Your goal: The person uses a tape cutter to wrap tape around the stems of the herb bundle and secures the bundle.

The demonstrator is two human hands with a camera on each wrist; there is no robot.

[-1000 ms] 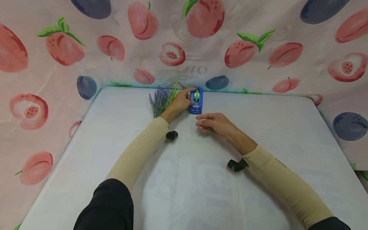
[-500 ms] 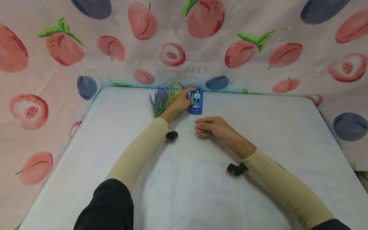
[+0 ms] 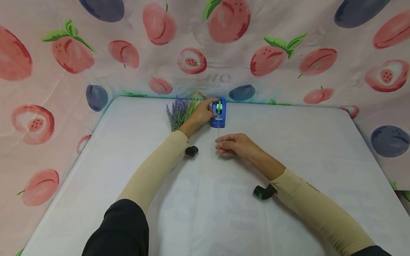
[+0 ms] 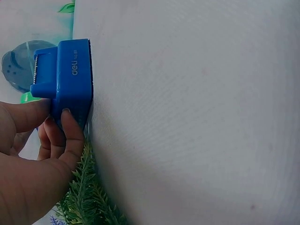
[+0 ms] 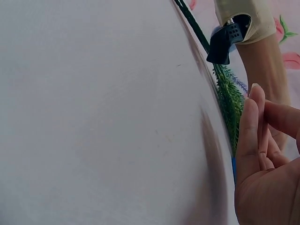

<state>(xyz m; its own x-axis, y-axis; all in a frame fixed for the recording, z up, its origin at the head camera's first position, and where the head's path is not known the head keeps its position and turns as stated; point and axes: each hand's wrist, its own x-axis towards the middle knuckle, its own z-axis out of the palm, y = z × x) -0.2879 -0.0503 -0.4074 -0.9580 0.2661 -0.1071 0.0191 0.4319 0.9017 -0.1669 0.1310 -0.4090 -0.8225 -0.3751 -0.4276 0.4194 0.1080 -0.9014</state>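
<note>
A blue tape dispenser (image 3: 219,122) stands at the far side of the table, its green-and-white roll (image 3: 219,106) visible from above. My left hand (image 3: 200,114) grips it from the left; in the left wrist view the thumb and fingers hold the side of the dispenser (image 4: 74,82), below its toothed cutter (image 4: 35,65). Nearer to me, my right hand (image 3: 240,146) pinches with thumb and fingers the end of a faint, see-through strip of tape (image 3: 219,132) running from the dispenser. In the right wrist view the fingertips (image 5: 251,105) meet, and the tape itself hardly shows.
Artificial lavender sprigs (image 3: 178,111) with green leaves lie just left of the dispenser, partly behind the left forearm. A white cloth covers the table (image 3: 205,199). A fruit-printed curtain (image 3: 230,60) hangs along the back and left side.
My right hand has drawn back toward me and slightly left, away from the dispenser, and a faint strip of tape now shows between them. The left hand and dispenser stay in place.
</note>
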